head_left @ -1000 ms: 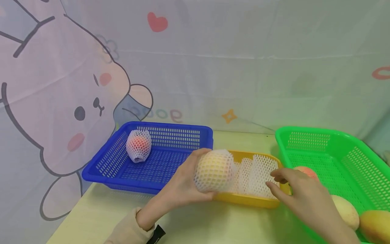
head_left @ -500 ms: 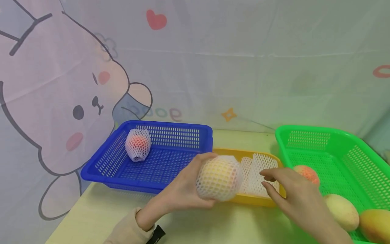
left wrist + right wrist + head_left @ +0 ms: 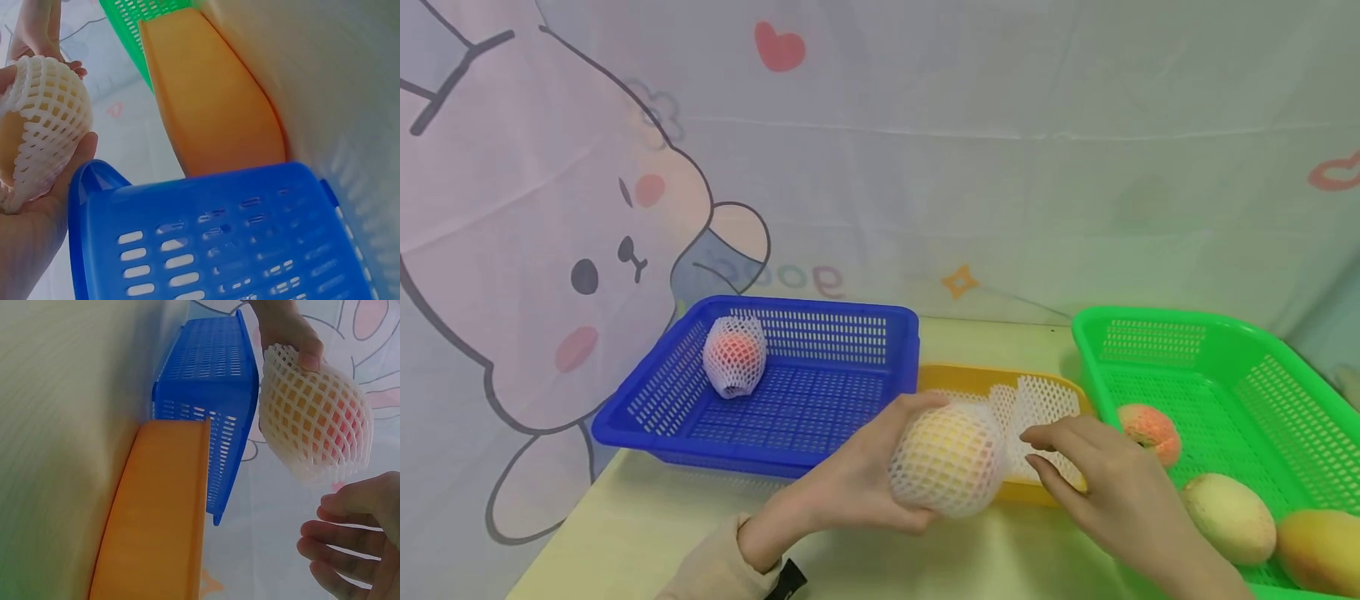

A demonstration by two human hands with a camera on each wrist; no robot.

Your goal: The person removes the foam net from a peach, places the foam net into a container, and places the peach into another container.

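My left hand [image 3: 872,467] grips a yellow fruit with a pink blush, like a peach, wrapped in a white foam net [image 3: 951,458]. In the right wrist view, the net [image 3: 315,419] encloses the fruit and its mesh extends past it at the near end. My right hand [image 3: 1105,475] hovers just right of the wrapped fruit, apart from it. Its fingers [image 3: 344,544] are loosely bent and spread, with nothing between them. Behind the hands, a yellow tray [image 3: 970,379] contains white foam nets [image 3: 1045,408], partly hidden by the fruit and right hand.
At left stands a blue basket [image 3: 820,458] with one net-wrapped reddish fruit [image 3: 735,357]. The green basket [image 3: 1150,321] at right carries a pink-red fruit [image 3: 1157,433], a pale yellow fruit [image 3: 1228,518] and a mango-like fruit [image 3: 1322,546]. A printed curtain [image 3: 887,167] hangs behind.
My left hand has brought the wrapped fruit right and nearer to me. My right hand has moved left, closer to the fruit, with its fingers still apart.
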